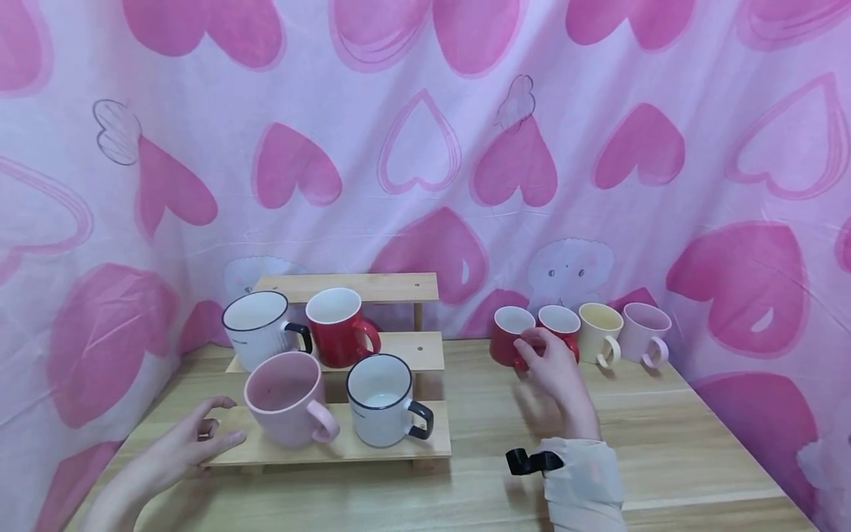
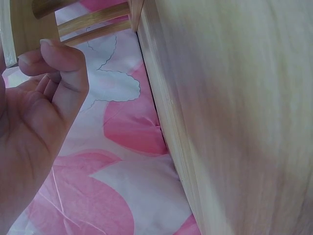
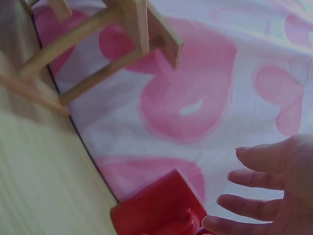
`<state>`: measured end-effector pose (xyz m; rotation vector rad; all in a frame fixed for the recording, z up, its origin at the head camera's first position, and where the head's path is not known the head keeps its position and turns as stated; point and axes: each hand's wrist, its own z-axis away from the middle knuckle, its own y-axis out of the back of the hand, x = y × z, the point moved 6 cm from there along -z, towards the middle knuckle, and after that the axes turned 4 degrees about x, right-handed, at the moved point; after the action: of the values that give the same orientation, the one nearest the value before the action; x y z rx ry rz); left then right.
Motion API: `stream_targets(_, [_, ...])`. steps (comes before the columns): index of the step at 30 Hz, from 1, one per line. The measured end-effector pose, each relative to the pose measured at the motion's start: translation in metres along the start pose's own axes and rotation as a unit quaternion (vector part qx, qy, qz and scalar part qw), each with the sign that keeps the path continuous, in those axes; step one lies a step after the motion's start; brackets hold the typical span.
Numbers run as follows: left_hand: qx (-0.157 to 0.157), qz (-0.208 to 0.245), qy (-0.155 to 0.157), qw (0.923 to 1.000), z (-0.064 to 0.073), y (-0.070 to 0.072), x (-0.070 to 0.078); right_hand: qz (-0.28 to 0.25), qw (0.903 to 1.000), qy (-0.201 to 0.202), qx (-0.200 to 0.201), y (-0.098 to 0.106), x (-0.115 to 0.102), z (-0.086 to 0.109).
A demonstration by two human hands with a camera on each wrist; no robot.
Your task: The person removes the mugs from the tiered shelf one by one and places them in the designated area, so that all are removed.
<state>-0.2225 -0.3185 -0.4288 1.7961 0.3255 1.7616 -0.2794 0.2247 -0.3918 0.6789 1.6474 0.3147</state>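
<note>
My left hand point(image 1: 182, 447) grips the left end of the lowest board of a tiered wooden shelf point(image 1: 432, 428), its fingers bent at the board's edge. On that board stand a pink mug point(image 1: 282, 414) and a white mug with a black handle point(image 1: 379, 414). Behind them, one tier up, are a white ribbed mug point(image 1: 255, 340) and a red mug point(image 1: 335, 336). To the right, my right hand point(image 1: 552, 366) reaches over the table with fingers extended, close to the handle of the leftmost red mug point(image 3: 156, 205). Whether a fingertip touches it I cannot tell.
Beside that mug, in a row at the table's back right, stand another red mug point(image 1: 560, 320), a cream mug point(image 1: 592, 336) and a lilac mug point(image 1: 641, 332). The shelf's top board point(image 1: 346, 287) is at the back. A heart-print curtain point(image 1: 425, 222) hangs behind the table.
</note>
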Motion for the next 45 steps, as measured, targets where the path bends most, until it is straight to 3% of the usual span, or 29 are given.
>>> stream_targets(9, [0.008,-0.003,0.019,0.9998,0.003,0.001,0.001,-0.012,0.9983,0.055,0.016,-0.010,-0.038,0.006])
stream_targets(23, [0.003,-0.002,0.026,0.9996,0.003,0.001,0.006,-0.100,0.9871,0.125,0.014,-0.040,-0.103,0.024])
stream_targets(27, [0.009,-0.012,0.017,0.9997,0.003,0.003,0.005,-0.182,0.9762,0.111,-0.042,-0.064,-0.114,0.025])
stream_targets(31, [0.014,-0.019,0.010,0.9997,0.002,0.002,0.004,-0.266,0.9523,0.078,-0.127,-0.091,-0.119,0.019])
stream_targets(35, [0.012,-0.011,0.018,0.9997,0.001,0.000,0.004,-0.314,0.9287,0.030,-0.196,-0.111,-0.122,0.010])
stream_targets(39, [0.009,-0.002,0.026,0.9996,0.001,0.000,0.004,-0.332,0.9114,-0.008,-0.243,-0.128,-0.128,0.001])
stream_targets(45, [0.004,0.007,0.027,0.9996,0.001,0.001,0.002,-0.292,0.9032,-0.017,-0.314,-0.148,-0.142,-0.003])
